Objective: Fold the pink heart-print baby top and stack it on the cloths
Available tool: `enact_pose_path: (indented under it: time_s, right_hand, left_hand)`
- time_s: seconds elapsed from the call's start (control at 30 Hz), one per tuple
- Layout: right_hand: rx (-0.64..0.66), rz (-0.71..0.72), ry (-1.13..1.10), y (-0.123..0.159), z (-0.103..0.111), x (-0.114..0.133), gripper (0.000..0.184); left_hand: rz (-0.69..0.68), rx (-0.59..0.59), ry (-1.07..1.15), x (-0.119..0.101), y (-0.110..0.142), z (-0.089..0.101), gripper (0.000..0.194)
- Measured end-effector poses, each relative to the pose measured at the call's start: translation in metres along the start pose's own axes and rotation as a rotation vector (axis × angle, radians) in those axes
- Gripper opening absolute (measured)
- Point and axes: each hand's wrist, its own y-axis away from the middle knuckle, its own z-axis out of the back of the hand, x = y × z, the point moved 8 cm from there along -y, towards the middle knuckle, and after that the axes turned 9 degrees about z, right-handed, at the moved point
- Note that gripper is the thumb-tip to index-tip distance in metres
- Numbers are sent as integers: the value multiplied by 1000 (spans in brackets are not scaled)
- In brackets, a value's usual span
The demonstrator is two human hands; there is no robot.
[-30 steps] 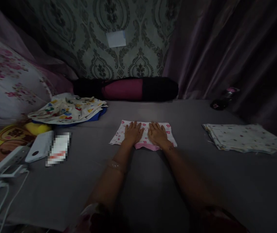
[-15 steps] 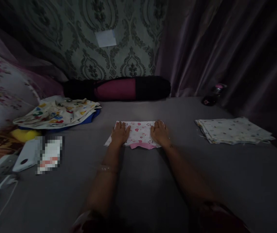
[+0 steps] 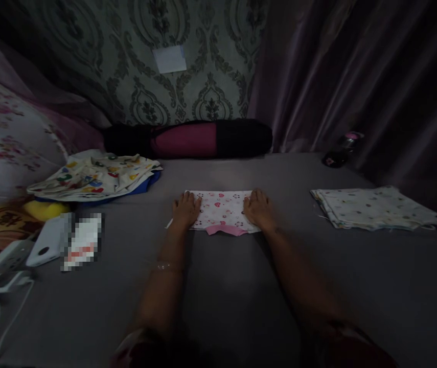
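A folded white garment [image 3: 224, 210] with pink hearts, flowers and a pink edge toward me lies flat on the grey sheet [image 3: 226, 281], straight ahead. My left hand [image 3: 186, 209] rests palm down over its left edge, fingers stretched out. Over the right edge lies my right hand [image 3: 258, 208], likewise flat with its fingers pointing away from me. Neither hand grasps the cloth. The fabric beneath the palms is hidden.
At the right lies a stack of folded patterned cloth [image 3: 375, 207], with a dark bottle [image 3: 341, 151] behind it. Colourful print clothes [image 3: 99, 176] are heaped at left, near a white power bank [image 3: 51, 240] and a power strip [image 3: 3, 263]. A black and pink roll [image 3: 185, 139] lies along the wall.
Both hands have slid slightly outward along the garment's sides, so more of its print shows between them. The whole view has shifted a little.
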Motion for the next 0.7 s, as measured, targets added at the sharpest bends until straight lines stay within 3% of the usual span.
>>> enact_pose_path:
  time_s: [0.17,0.33,0.7]
  right_hand:
    - [-71,113,-4,0,10,17,57]
    - [-29,105,-1,0,-2,17,58]
    - [-31,102,2,1,-5,15,58]
  left_hand:
    - [-91,-129,-33,-15,5,12,63]
    - [-46,17,-8,-12,2,-4,65]
    - [-38,50,20,-11,2,-4,66]
